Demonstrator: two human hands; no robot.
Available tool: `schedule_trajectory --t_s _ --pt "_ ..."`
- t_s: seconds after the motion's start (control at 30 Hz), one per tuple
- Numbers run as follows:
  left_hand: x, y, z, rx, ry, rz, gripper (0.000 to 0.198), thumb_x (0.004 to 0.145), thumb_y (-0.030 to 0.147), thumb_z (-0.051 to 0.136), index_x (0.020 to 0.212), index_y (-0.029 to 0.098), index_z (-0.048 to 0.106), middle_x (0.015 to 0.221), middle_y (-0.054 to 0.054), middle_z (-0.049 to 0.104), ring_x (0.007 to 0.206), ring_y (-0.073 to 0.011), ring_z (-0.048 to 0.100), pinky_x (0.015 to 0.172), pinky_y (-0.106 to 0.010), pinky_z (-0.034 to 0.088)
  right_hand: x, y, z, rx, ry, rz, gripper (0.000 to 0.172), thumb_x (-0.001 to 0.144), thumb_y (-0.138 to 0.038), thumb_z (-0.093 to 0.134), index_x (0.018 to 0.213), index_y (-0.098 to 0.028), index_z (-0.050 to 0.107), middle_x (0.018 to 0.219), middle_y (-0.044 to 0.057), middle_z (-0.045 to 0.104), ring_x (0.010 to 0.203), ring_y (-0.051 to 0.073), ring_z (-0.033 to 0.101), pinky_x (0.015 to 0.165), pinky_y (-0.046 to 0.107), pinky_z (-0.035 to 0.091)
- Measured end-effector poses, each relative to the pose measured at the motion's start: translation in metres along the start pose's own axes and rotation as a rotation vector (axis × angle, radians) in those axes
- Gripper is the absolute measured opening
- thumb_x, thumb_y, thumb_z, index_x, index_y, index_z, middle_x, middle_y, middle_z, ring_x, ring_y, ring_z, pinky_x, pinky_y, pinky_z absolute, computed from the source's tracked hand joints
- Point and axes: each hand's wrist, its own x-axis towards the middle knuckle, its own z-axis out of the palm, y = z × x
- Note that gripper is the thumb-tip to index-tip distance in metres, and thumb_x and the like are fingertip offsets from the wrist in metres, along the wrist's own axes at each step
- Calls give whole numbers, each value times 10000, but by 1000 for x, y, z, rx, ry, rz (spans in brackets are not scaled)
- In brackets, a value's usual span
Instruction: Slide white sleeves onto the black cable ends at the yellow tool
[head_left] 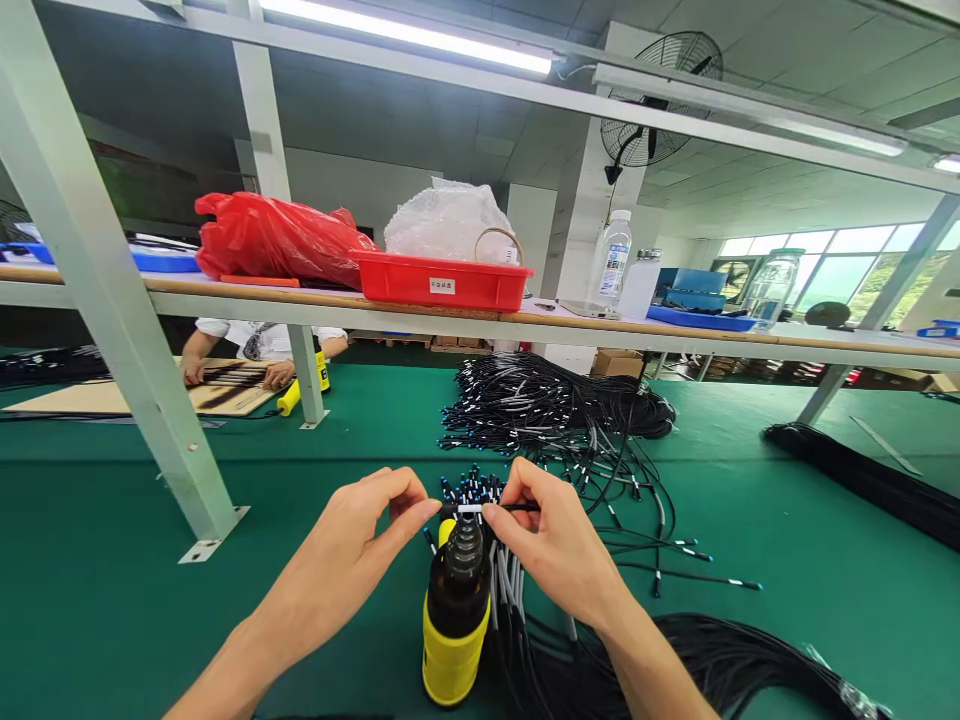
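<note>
Spreading widest, a green tabletop (97, 610) sits below a red plastic tray (397, 277). Over an upright yellow-and-black cylindrical tool (454, 640), left hand (360, 530) and right hand (555, 535) pinch a white-sleeved thin black cable (470, 509). Chinese characters mark the tray's white label (442, 286).

This is a factory workshop by its looks: black cables (517, 400) lie heaped on a long green worktop (97, 560), a metal-framed shelf (435, 319) carries a labelled red bin (480, 290), a tube light (420, 36) glows overhead, a caged fan (656, 104) hangs high, and another person (256, 340) works across from us.
</note>
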Motion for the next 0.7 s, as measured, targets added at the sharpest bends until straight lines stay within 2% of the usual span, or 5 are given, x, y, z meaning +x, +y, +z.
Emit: schedule_trajectory --t_s 0.5,0.63,0.7 --pt "0 -1 1 -16 20 -6 309 894 479 494 734 224 563 714 26 600 661 -152 515 590 -236 395 1 1 1 -11 -1 -4 200 829 -242 568 711 -219 409 592 -82 394 515 92 305 471 210 260" --pt "-1 -1 -1 -31 38 -9 248 879 438 528 763 225 582 743 21 618 682 -155 533 611 -238 413 -2 -2 -4 -44 -24 -24 136 870 -258 550 750 -202 518 626 -53 514 542 102 414 501 214 316" --pt "-1 -1 -2 -45 45 -8 239 876 436 535 776 225 580 749 25 615 691 -153 533 620 -235 417 -4 -4 -7 -87 -52 -58 170 906 -261 513 771 -190 588 664 -27 579 577 114 465 530 224 335"
